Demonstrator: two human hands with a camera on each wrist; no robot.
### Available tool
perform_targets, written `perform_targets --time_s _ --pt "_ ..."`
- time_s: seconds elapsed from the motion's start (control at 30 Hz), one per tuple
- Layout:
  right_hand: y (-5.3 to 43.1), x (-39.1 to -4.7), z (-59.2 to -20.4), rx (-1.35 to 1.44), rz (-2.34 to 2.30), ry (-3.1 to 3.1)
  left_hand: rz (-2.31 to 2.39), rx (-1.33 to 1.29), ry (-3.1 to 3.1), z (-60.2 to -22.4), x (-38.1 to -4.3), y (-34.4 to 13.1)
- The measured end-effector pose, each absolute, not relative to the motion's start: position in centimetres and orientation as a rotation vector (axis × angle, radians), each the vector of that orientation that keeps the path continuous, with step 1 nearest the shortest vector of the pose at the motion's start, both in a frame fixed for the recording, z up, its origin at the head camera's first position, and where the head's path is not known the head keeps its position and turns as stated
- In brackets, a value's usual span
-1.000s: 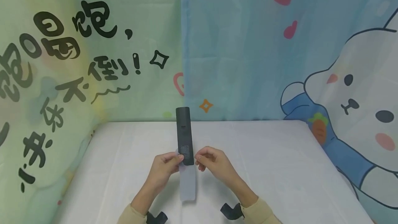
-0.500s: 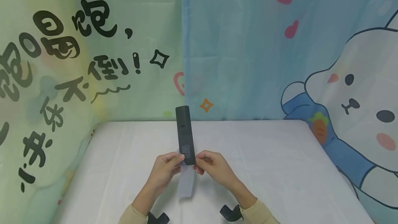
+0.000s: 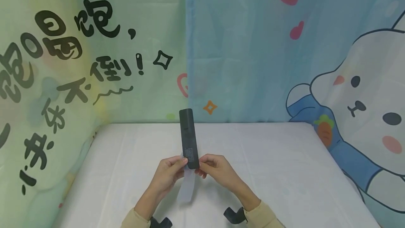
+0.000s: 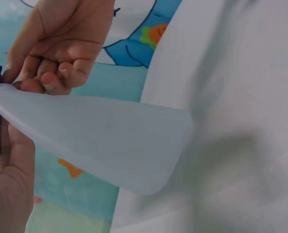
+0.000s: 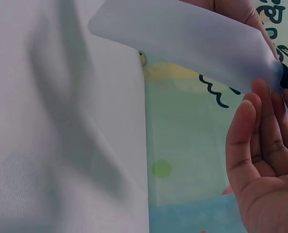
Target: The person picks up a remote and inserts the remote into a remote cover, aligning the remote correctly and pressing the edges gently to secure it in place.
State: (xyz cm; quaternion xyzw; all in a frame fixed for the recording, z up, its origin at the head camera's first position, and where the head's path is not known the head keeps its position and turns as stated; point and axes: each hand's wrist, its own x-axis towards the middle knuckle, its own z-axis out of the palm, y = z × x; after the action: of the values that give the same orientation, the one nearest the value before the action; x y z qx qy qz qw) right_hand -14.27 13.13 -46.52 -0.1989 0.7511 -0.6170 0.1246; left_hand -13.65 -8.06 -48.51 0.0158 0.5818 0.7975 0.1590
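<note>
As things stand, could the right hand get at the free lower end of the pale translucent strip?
Probably yes: the strip hangs nearby with nothing seen in between, though the right hand would likely first leave the lower corner of the dark device.

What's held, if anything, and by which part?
Left hand and right hand hold the black rectangular device by its near end, along with one end of the translucent whitish flexible strip.

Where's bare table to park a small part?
White table between left hand and green curtain; also between right hand and rabbit-print curtain. Crowded: centre, where both hands touch the black device, translucent film jutting nearward.
</note>
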Motion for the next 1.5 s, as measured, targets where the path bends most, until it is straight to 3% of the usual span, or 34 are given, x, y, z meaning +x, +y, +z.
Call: perform_targets --time_s 0.57,1.13,1.5 --pt "13.06 -14.45 -46.49 -0.729 -1.739 2.175 2.232 0.211 1.657 -48.59 -13.67 -8.79" --pt "12.6 -13.98 -46.3 -0.776 -1.559 2.292 2.14 0.133 2.113 -48.42 -13.2 -8.47" --pt "12.87 -14.03 -46.49 -0.784 -1.661 2.26 2.114 0.279 2.294 -48.59 -13.29 -8.69"
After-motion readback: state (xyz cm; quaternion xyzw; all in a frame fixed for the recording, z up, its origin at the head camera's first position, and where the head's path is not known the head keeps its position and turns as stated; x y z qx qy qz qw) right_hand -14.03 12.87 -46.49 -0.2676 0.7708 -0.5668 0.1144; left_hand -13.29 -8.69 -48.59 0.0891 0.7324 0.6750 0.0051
